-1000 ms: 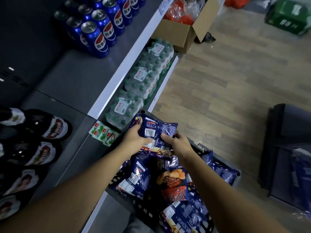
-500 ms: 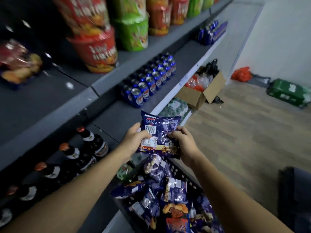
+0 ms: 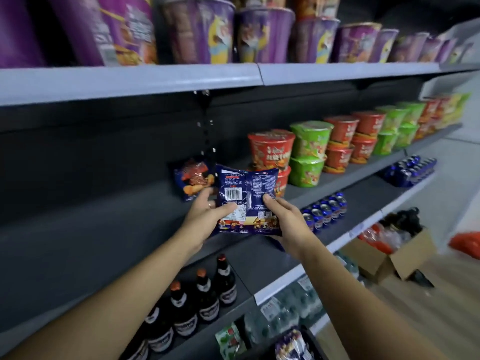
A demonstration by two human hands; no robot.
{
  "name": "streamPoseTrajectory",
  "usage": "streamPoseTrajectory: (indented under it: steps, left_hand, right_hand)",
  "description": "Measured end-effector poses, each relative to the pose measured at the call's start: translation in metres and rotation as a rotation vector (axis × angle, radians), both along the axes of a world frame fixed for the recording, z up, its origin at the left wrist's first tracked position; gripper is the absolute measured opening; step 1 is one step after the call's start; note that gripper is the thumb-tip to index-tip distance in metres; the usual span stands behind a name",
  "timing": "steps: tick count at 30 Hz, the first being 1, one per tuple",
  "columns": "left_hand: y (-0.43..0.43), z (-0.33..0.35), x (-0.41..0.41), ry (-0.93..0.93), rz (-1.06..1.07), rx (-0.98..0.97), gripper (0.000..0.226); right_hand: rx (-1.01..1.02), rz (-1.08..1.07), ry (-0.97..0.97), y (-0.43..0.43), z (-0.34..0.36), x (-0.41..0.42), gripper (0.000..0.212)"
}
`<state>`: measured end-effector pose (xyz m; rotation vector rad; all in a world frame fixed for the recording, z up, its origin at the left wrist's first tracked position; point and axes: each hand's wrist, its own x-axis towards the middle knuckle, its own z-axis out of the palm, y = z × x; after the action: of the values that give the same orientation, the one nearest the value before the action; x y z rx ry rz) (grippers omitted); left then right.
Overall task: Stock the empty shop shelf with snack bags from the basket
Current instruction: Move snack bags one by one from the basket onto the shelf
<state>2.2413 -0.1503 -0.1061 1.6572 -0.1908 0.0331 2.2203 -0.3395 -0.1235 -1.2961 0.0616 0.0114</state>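
Note:
A dark blue snack bag (image 3: 248,188), its printed back and barcode facing me, is held up in front of the dark middle shelf (image 3: 104,214). My left hand (image 3: 207,216) grips its lower left edge, thumb on the front. My right hand (image 3: 283,216) grips its lower right corner. Another blue snack bag (image 3: 192,179) stands on that shelf just behind and to the left. The left stretch of the shelf is bare. The basket (image 3: 298,344) with more bags shows at the bottom edge.
Red and green noodle cups (image 3: 309,152) fill the same shelf to the right. Purple cups (image 3: 202,32) line the shelf above. Below stand dark bottles (image 3: 205,294) and blue cans (image 3: 324,206). A cardboard box (image 3: 389,253) sits on the floor at right.
Both hands lifted the blue bag out of the basket and up to the middle shelf. My view rose from the basket to the shelves.

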Motion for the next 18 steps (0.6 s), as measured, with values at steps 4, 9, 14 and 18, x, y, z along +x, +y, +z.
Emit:
streamPoseTrajectory:
  steps: [4, 9, 14, 18]
  left_hand:
    - [0.031, 0.009, 0.004, -0.062, 0.170, 0.045, 0.039]
    - [0.052, 0.017, 0.003, -0.096, 0.228, 0.088, 0.036]
    - [0.065, 0.016, 0.001, -0.143, 0.318, 0.139, 0.036]
    - [0.064, 0.019, -0.004, -0.262, 0.360, 0.249, 0.026]
  right_hand:
    - [0.003, 0.011, -0.084, 0.033, 0.020, 0.006, 0.017]
    - [-0.029, 0.035, -0.116, 0.058, 0.030, 0.010, 0.010]
    - [-0.062, 0.050, -0.132, 0.071, 0.034, 0.011, 0.012]
    - [-0.210, -0.027, -0.269, 0.083, 0.033, 0.014, 0.016]
